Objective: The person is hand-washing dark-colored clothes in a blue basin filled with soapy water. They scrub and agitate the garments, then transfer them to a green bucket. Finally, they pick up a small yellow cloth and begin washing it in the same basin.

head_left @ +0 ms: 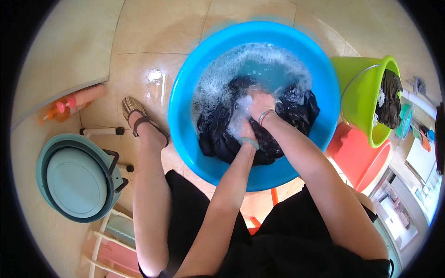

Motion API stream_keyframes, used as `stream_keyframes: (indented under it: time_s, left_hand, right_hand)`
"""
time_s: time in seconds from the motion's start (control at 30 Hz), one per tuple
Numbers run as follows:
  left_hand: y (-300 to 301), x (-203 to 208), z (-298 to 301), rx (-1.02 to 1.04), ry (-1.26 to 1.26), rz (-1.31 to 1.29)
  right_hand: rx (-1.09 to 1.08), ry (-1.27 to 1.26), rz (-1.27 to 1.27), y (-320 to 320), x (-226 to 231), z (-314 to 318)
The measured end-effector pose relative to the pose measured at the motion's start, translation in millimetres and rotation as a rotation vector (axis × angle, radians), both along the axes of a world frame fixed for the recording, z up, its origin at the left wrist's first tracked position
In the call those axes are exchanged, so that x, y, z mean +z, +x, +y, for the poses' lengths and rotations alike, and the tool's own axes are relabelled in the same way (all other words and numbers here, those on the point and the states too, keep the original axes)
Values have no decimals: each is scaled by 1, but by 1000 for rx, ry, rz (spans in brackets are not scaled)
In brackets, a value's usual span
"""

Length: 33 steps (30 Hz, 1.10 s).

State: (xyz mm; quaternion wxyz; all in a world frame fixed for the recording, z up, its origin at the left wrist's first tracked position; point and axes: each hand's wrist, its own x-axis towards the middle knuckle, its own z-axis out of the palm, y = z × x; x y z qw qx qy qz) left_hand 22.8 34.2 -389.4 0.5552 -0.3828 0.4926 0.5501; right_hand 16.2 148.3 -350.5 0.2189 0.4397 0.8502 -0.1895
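Note:
A large blue basin (pixel 252 184) holds soapy water and soaked black cloth (pixel 218 134). Both my arms reach into it. My right hand (pixel 262 104), with a band round its wrist, is closed with its fingers curled down into the wet cloth near the middle. Close beside it, on the nearer side, my left hand (pixel 247 129) lies low in the cloth, a pale green bangle at its wrist. White foam (pixel 238 113) covers much of the left hand, and its fingers are hidden. Suds ring the far side of the water.
Right of the basin, a lime-green bucket (pixel 359 85) lies tilted with dark cloth (pixel 389 99) in it, beside a red tub (pixel 357 155). At left are a pale teal basin (pixel 76 183), bottles (pixel 76 99) and a low rack (pixel 99 241). The tiled floor (pixel 155 76) looks wet.

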Motion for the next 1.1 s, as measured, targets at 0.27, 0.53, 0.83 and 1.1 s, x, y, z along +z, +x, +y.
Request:
stream_keyframes:
  time_s: [0.27,0.53,0.83,1.1]
  left_hand:
    - [-20,-6,-6,31,212,-228]
    - [5,8,-4,15,57,35]
    - [-8,-26,-9,-102,125,113]
    - [-8,-67,-46,-708,576,679]
  right_hand:
    - [215,156,303,49,96,-85]
    - [7,110,242,33,23,-38]
    - [226,196,134,3,24,-20]
    - [182,82,423,48,92,-92]
